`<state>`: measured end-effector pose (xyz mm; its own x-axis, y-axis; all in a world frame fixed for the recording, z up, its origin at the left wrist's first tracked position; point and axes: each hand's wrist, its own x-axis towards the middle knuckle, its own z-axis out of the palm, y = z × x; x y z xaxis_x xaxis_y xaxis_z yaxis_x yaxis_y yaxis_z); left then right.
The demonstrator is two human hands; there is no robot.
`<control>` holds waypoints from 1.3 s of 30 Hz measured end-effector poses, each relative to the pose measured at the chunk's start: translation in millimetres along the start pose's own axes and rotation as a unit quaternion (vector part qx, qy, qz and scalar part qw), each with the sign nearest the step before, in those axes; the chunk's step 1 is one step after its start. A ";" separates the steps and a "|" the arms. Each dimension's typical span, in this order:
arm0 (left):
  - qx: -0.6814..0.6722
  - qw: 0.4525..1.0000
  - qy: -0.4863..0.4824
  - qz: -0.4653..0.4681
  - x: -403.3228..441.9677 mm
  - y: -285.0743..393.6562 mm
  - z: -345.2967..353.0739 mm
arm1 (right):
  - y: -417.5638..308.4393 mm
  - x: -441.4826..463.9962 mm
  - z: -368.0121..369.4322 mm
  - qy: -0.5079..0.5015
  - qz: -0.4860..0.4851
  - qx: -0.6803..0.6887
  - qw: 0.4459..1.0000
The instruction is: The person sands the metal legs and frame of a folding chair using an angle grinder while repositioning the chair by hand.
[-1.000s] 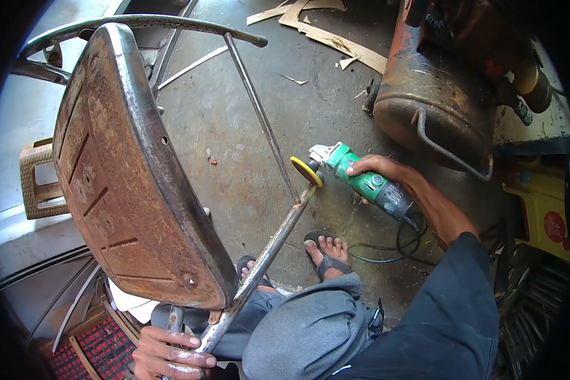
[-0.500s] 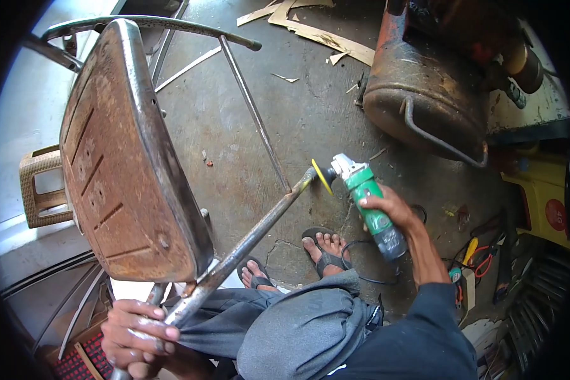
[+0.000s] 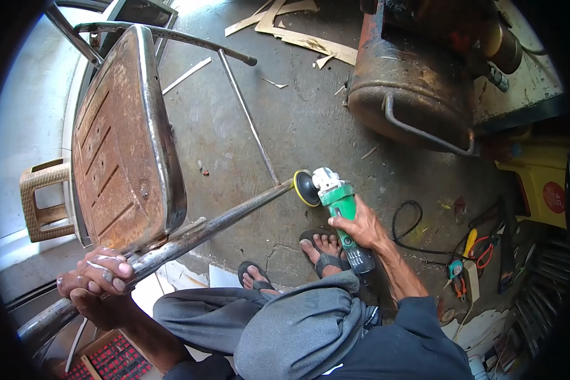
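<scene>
My left hand [image 3: 98, 275] is wrapped round a metal tube of the chair frame [image 3: 218, 225], close to the corner of the rusty seat panel [image 3: 123, 145]. The panel stands tilted on its side, brown with slots in it. In my right hand [image 3: 360, 225] is a green angle grinder [image 3: 341, 201], held by its body. Its yellow-edged disc [image 3: 306, 188] is at the far end of the tube, near the joint with a thin cross rod [image 3: 250, 120]. Whether the disc touches the tube I cannot tell.
A rusty tank with a bent handle [image 3: 411, 95] lies at the upper right. Wood scraps [image 3: 310, 43] are on the floor ahead. A woven plastic stool [image 3: 44, 201] stands at left. Pliers [image 3: 457, 278], a black cable [image 3: 396, 231] and a yellow plastic item [image 3: 541, 190] are at right.
The chair frame has swung, its near end moving left and its tube lying flatter, with my left hand moving along with it. My right hand has brought the grinder lower and turned it more upright.
</scene>
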<state>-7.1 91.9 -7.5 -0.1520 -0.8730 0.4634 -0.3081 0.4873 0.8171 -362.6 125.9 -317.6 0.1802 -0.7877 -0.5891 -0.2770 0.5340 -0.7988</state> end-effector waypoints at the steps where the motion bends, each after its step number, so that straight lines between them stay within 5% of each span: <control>1: 0.001 1.000 0.000 -0.004 -1.5 0.7 0.5 | -2.2 -3.7 0.9 -0.008 -0.013 -0.003 1.000; 4: 0.044 0.998 0.046 -0.011 -0.3 -0.1 16.2 | -5.6 -4.7 -4.4 -0.012 -0.016 -0.006 1.000; 6: 0.237 0.950 0.205 -0.001 3.3 2.0 38.7 | -8.2 2.1 -11.9 0.003 0.017 -0.072 0.997; 7: 0.237 0.949 0.207 0.004 6.4 4.6 44.9 | -7.7 6.7 -16.8 0.005 0.012 -0.072 0.997; 9: 0.159 0.916 0.357 -0.088 5.5 13.5 51.4 | -4.7 9.0 -21.9 0.006 -0.012 -0.002 1.000; 10: 0.125 0.915 0.379 -0.052 -4.3 5.0 36.8 | -10.7 8.7 -26.3 -0.005 0.006 -0.006 1.000; 14: 0.071 0.939 0.335 -0.027 4.1 -12.0 8.7 | -16.4 24.0 -31.4 -0.022 -0.037 -0.046 0.998; 17: 0.158 0.937 0.312 -0.005 27.3 -35.4 -16.1 | -29.9 32.7 -24.7 -0.041 -0.012 -0.056 0.998; 20: 0.032 0.966 0.254 -0.047 42.8 -58.2 -77.7 | -32.4 44.2 -5.1 -0.055 -0.008 -0.068 0.996; 21: 0.104 0.963 0.247 -0.013 47.6 -66.8 -80.0 | -33.8 50.0 1.4 -0.054 -0.015 -0.070 0.996; 24: 0.074 0.958 0.256 -0.104 58.3 -69.6 -115.4 | -45.4 59.9 29.9 -0.080 -0.036 -0.044 0.995; 39: 0.030 0.969 0.189 -0.157 99.1 -60.5 -159.3 | -75.5 126.4 96.1 -0.179 -0.040 -0.097 0.978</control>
<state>146.1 -21.2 43.6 0.3098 -0.9034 0.2965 -0.3382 0.1867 0.9224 -228.2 15.6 -343.5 0.5188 -0.6478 -0.5578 -0.4165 0.3783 -0.8267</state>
